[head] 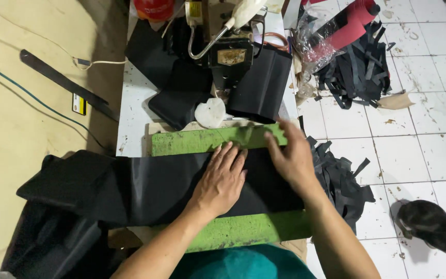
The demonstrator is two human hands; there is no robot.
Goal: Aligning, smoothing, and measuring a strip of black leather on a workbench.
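A long strip of black fabric (145, 186) lies across a worn green cutting mat (207, 138) on the white worktable (132, 108). My left hand (220, 181) rests flat on the fabric near its middle, fingers spread and pointing away from me. My right hand (292, 155) presses flat on the fabric's right end, fingertips reaching the green mat. Neither hand grips anything. The fabric's left end hangs over the table's left edge onto more black cloth (52, 243).
A sewing machine (223, 36) stands at the back of the table with folded black fabric pieces (259, 88) and a white scrap (210, 112) beside it. Black offcuts (357, 72) and a red roll (354, 23) lie on the tiled floor. A cat (432, 225) sits at right.
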